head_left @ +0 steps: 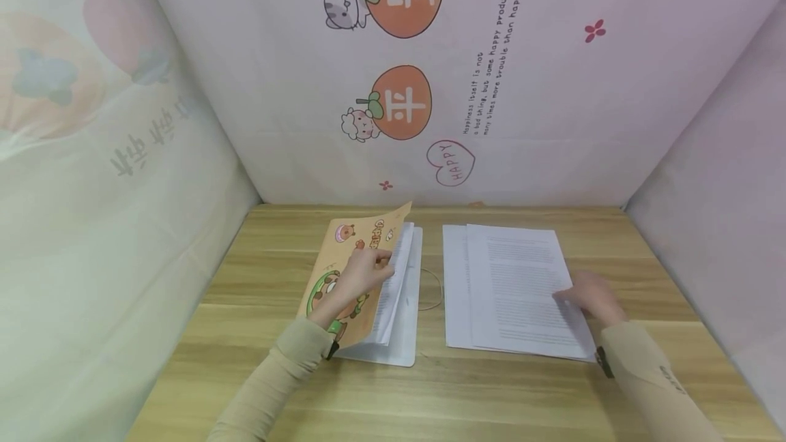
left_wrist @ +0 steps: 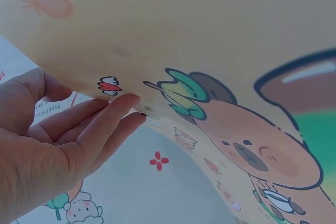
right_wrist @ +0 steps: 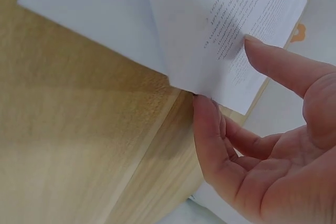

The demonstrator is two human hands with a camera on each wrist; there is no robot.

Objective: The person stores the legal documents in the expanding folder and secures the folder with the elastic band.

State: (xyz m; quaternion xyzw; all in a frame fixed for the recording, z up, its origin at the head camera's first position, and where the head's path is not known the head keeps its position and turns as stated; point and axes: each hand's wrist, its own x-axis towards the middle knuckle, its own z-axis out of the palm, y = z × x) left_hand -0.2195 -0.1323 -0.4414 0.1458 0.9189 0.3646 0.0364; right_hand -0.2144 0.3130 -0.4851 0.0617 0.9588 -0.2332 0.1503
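Note:
A tan folder with cartoon capybaras on its cover lies on the left, its cover lifted. White printed sheets show inside it. My left hand pinches the cover's free edge; in the left wrist view, the fingers lie on the printed side and the thumb is partly hidden behind the edge. To the right lies a stack of printed paper, its sheets slightly offset. My right hand holds the stack's right edge, thumb over the top sheet and curled fingers at the edge.
A thin elastic loop sticks out from the folder's right side onto the wooden table. White printed cloth stands behind the table and on both sides.

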